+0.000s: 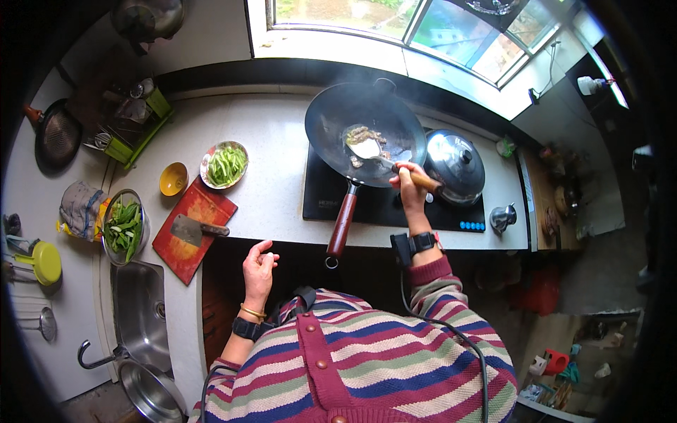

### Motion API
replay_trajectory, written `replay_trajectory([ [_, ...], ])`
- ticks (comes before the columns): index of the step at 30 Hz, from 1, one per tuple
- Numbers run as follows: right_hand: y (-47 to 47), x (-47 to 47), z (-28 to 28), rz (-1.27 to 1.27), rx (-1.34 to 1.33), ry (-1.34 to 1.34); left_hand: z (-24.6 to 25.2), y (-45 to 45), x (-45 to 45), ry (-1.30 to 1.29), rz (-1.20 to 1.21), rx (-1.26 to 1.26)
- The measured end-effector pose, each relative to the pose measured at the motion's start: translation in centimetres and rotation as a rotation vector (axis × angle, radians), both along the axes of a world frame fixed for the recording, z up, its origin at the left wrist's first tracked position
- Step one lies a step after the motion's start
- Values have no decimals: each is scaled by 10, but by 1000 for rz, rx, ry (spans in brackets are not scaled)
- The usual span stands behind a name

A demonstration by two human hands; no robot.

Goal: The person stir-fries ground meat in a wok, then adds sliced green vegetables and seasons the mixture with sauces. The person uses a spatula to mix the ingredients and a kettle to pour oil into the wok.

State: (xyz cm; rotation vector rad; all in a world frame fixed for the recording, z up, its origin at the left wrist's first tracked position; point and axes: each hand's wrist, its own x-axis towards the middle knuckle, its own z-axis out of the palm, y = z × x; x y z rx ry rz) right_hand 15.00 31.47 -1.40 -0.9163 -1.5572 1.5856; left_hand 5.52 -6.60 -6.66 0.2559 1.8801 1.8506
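My right hand (410, 182) grips the wooden handle of a metal spatula (366, 149), whose bright head lies in a dark wok (333, 121) against small browned pieces of food (370, 135). Faint steam rises there. The wok sits on a black cooktop (365, 209), its red-brown handle (344, 219) pointing towards me. My left hand (260, 268) holds nothing, fingers partly curled, just off the counter's front edge. Left of it, a cleaver (188, 230) rests on a red cutting board (195, 254). Behind the board, a bowl (202, 168) holds cut green vegetable strips (227, 166).
A lidded pot (456, 164) stands right of the wok, with a small metal pot (503, 217) near the counter's right end. At left are a yellow bowl (174, 178), a bowl of leafy greens (145, 232), a sink (143, 317) and a green rack (143, 138).
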Motion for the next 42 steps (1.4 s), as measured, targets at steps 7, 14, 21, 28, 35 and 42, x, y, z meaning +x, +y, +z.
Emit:
replay_trajectory([
  [7, 20, 0, 18, -106, 121, -84, 1, -15, -17, -6, -14, 1],
  [14, 13, 1, 49, -165, 129, -14, 1, -27, -38, 30, -44, 29],
  [21, 34, 13, 75, -99, 249, -188, -3, -42, -47, -9, -20, -18],
  [28, 24, -36, 65, -159, 153, -88, -4, -48, -55, 52, 15, 19],
  [35, 58, -11, 65, -116, 358, -147, -7, -54, -53, 1, 63, -33],
  [42, 59, -53, 41, 226, 386, 7, -2, -46, -56, 45, 25, -38],
])
